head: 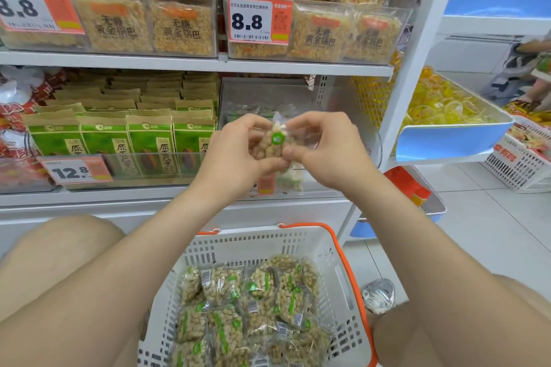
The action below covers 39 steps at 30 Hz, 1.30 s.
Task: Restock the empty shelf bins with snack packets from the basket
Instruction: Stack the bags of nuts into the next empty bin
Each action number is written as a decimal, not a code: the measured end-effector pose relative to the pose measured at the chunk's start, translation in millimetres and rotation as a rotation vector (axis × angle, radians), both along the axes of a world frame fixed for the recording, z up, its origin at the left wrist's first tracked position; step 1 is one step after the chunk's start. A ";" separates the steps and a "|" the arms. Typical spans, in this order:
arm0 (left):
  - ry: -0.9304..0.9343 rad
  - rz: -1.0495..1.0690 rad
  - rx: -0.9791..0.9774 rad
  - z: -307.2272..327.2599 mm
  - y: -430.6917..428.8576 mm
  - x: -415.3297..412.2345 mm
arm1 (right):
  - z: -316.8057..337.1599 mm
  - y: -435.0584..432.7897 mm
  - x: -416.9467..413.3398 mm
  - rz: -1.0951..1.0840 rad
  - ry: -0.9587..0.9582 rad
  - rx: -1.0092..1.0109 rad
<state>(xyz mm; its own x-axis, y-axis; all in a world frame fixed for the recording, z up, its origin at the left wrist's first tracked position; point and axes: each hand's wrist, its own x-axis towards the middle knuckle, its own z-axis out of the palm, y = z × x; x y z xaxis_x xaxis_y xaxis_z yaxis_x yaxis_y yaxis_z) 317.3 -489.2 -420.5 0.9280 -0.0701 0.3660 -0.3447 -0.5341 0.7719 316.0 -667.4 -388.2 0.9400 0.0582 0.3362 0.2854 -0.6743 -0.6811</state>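
A clear snack packet (275, 141) of pale nuts with a round green sticker is held up between both hands in front of the shelf. My left hand (238, 147) grips its left side and bottom. My right hand (322, 143) pinches its right side and top edge. Behind the packet stands a clear shelf bin (343, 98), nearly empty, with a few similar packets low inside. Below my arms sits the white basket (340, 250) with orange handles, holding several snack packets (253, 307) of the same kind.
Green seed bags (119, 140) fill the bin to the left. Rice-crust packs (179, 27) fill the shelf above. A blue tray of yellow sweets (447, 116) juts out on the right. Another white basket (524, 164) stands on the floor at far right.
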 end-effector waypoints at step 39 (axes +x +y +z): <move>-0.042 -0.037 0.893 -37.0 13.3 20.4 | -25.7 -13.3 87.0 0.260 0.428 -0.764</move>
<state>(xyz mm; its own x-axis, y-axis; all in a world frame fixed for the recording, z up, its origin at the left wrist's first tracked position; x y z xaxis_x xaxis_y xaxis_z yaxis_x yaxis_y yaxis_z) 337.7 -475.8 -457.5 0.9065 -0.3751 0.1940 -0.3926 -0.9178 0.0600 403.0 -680.7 -414.0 0.9018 0.3490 -0.2551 0.3170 -0.9351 -0.1587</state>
